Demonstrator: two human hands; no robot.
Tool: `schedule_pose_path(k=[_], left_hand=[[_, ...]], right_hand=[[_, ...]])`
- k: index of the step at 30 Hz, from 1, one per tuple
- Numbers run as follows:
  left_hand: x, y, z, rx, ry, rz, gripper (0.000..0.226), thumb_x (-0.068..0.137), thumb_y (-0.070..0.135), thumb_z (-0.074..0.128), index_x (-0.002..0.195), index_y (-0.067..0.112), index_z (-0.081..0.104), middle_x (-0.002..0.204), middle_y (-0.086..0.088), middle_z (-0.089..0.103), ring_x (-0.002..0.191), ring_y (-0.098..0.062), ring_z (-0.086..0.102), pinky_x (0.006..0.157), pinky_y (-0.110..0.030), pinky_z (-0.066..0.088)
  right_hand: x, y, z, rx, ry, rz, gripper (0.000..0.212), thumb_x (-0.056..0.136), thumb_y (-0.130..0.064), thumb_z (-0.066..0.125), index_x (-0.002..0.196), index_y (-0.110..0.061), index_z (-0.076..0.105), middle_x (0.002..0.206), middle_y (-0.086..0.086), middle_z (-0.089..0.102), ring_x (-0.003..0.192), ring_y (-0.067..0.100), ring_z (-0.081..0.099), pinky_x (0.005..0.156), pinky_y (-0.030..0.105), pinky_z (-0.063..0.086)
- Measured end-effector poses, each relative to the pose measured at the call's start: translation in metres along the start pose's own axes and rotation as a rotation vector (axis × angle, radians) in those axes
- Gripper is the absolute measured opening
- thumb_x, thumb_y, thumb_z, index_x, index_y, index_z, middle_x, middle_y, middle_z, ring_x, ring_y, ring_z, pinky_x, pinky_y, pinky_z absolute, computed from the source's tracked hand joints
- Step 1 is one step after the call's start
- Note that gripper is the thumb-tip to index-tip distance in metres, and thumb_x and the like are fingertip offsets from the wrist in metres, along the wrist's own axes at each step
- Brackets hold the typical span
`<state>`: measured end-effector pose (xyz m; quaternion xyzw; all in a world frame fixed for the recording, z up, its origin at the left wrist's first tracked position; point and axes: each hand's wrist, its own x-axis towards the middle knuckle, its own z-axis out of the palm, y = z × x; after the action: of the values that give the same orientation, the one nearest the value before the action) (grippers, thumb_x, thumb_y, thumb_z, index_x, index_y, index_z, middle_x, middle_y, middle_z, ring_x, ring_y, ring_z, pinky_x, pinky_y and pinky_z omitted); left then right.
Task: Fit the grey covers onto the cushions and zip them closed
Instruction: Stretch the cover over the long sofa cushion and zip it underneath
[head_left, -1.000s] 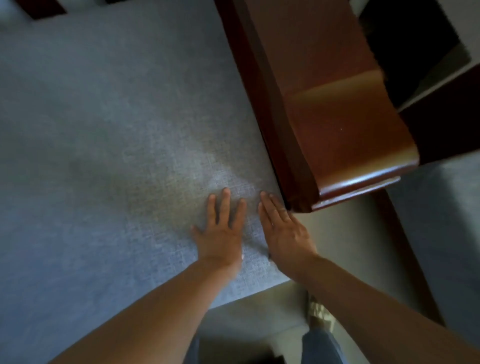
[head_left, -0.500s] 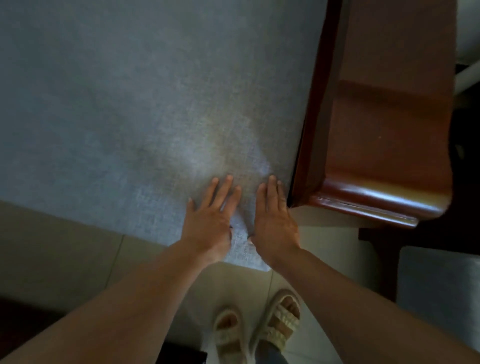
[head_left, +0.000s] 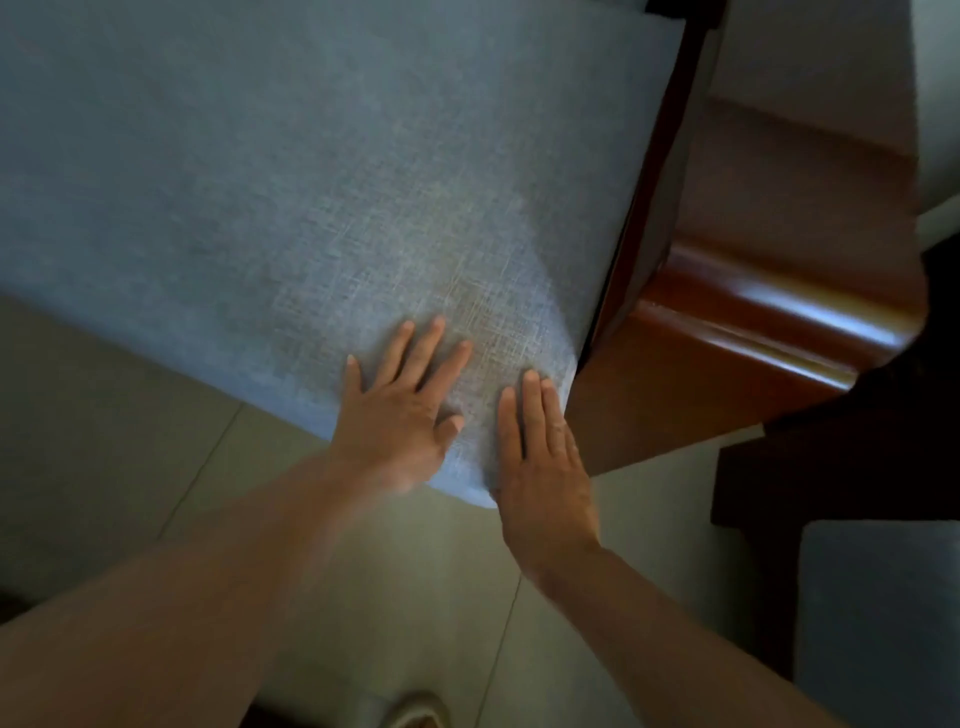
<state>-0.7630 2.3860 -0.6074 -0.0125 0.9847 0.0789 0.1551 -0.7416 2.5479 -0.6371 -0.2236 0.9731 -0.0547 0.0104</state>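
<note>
1. The grey covered cushion (head_left: 291, 171) lies on the seat, its right edge against the wooden armrest (head_left: 769, 332).
2. The left hand (head_left: 400, 410) presses flat on its near corner, fingers straight.
3. The right hand (head_left: 545, 467) lies flat beside it, released.
4. No writing is readable.

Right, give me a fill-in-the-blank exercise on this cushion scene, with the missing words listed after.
1. Both hands lie flat on the ____ cushion.
2. The right hand is nearest the dark ____ armrest.
3. The left hand has its fingers spread and ____, not curled.
4. Below the cushion's near edge shows the tiled ____.

Missing words: grey; wooden; straight; floor
</note>
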Motion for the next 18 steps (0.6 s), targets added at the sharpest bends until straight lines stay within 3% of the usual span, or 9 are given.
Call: schedule_pose_path(k=[6,8,11,14,18], left_hand=[[-0.033,0.021,0.042,-0.129,0.202,-0.073,0.066,0.090,0.053,0.026,0.147,0.039,-0.006,0.154,0.010,-0.023,0.141,-0.016,-0.024,0.114,-0.053,-0.001],[-0.037,0.031,0.055,-0.154,0.337,-0.046,0.065,0.086,0.051,0.019,0.149,0.037,0.008,0.158,0.008,-0.010,0.144,-0.018,-0.015,0.113,-0.054,0.002],[-0.040,0.039,0.078,-0.189,0.525,-0.011,0.055,0.091,0.039,0.025,0.146,0.031,0.027,0.157,0.005,0.014,0.146,-0.020,0.003,0.110,-0.058,0.009],[-0.037,0.045,0.103,-0.197,0.649,0.010,0.052,0.093,0.035,0.027,0.145,0.031,0.023,0.156,0.005,0.018,0.145,-0.020,0.006,0.111,-0.059,0.011],[-0.027,0.052,0.131,-0.239,0.847,0.035,0.050,0.093,0.030,0.029,0.143,0.024,0.027,0.152,-0.005,0.026,0.143,-0.027,0.012,0.104,-0.060,0.032]], right_hand=[[-0.004,0.010,0.020,0.097,0.175,-0.052,0.095,0.066,-0.009,0.078,0.145,-0.001,0.026,0.152,0.021,0.023,0.141,0.034,0.022,0.109,0.041,0.032],[-0.007,0.012,0.029,0.167,0.247,-0.048,0.089,0.069,-0.006,0.076,0.145,-0.003,0.029,0.153,0.018,0.023,0.142,0.032,0.020,0.110,0.041,0.031],[-0.005,0.014,0.043,0.259,0.360,-0.065,0.080,0.078,-0.014,0.075,0.145,-0.008,0.031,0.153,0.012,0.026,0.144,0.027,0.016,0.112,0.039,0.028],[-0.006,0.014,0.054,0.309,0.496,-0.082,0.069,0.084,-0.018,0.071,0.143,-0.009,0.036,0.152,0.008,0.029,0.144,0.026,0.016,0.113,0.040,0.030],[-0.016,0.020,0.070,0.353,0.585,-0.123,0.069,0.083,-0.020,0.070,0.143,-0.013,0.036,0.153,0.006,0.028,0.145,0.026,0.013,0.108,0.037,0.037]])
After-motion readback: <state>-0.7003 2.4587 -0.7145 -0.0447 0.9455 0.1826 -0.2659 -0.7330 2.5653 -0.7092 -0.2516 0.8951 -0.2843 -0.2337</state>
